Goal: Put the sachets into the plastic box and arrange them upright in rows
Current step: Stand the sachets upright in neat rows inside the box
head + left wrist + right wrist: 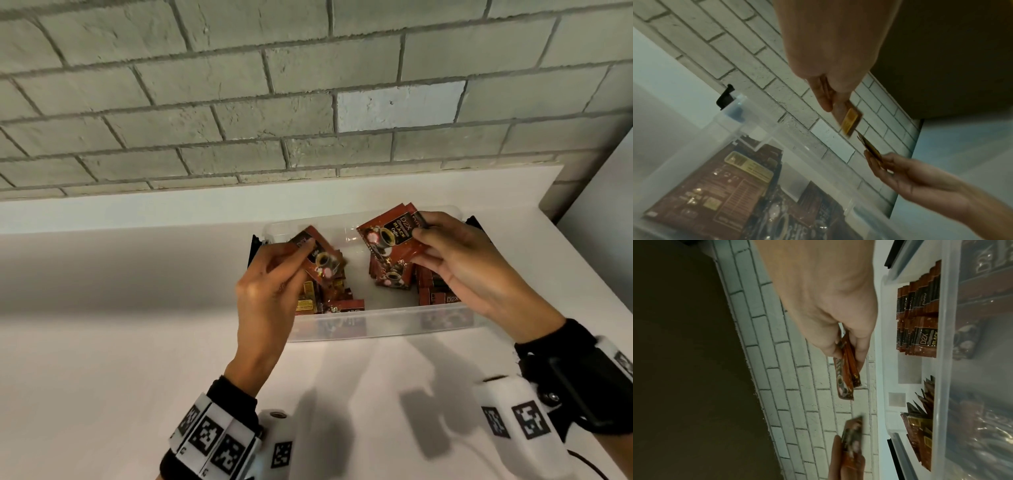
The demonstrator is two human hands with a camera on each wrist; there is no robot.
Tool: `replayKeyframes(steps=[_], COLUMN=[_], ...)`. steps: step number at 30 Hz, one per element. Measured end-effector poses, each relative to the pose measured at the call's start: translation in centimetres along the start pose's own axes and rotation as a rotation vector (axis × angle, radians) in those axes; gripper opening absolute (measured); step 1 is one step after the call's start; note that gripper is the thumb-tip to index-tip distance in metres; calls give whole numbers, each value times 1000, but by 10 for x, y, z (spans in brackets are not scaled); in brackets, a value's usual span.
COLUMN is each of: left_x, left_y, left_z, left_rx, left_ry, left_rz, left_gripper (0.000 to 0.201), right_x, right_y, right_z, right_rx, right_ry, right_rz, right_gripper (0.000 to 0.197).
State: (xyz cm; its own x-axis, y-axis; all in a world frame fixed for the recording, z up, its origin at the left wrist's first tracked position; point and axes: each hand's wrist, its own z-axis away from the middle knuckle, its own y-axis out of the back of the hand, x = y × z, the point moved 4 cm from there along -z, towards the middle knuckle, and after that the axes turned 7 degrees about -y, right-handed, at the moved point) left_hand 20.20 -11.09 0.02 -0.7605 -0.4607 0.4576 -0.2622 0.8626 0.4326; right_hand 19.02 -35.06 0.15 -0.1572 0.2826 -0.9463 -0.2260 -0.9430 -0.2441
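A clear plastic box (pixel 387 325) stands on the white counter against the wall. Red coffee sachets stand in it, one group at its left end (pixel 329 298) and one at its right end (pixel 435 287). My left hand (pixel 270 287) pinches a red sachet (pixel 322 260) above the box's left end; the same sachet (pixel 851 118) shows in the left wrist view. My right hand (pixel 459 263) grips a small stack of red sachets (pixel 390 236) above the box's right half; the stack (pixel 846 369) shows edge-on in the right wrist view.
A grey brick wall (pixel 308 96) rises just behind the box. Black clips (pixel 255 246) sit on the box's ends. The white counter (pixel 102 342) stretches left and toward me. A white surface (pixel 603 219) bounds the right.
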Motion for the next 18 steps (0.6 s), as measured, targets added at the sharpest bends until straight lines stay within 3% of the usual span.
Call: replayKeyframes(steps=[4, 8, 10, 14, 18], left_x=[1, 10, 12, 23, 19], left_y=[-8, -13, -17, -27, -28], left_z=[-1, -6, -8, -18, -38], left_rx=[-94, -142, -191, -316, -324], left_ry=[274, 408, 467, 434, 474], left_rz=[219, 425, 513, 559, 616], left_gripper=[44, 27, 29, 25, 48], right_x=[-3, -3, -1, -5, -19], right_y=[-1, -12, -16, -29, -35], right_z=[8, 15, 15, 14, 5], right_rx=[-36, -184, -229, -253, -224], right_ry=[63, 100, 104, 179, 224], right_rz=[144, 371, 498, 705, 918], right_gripper=[26, 30, 33, 33, 36])
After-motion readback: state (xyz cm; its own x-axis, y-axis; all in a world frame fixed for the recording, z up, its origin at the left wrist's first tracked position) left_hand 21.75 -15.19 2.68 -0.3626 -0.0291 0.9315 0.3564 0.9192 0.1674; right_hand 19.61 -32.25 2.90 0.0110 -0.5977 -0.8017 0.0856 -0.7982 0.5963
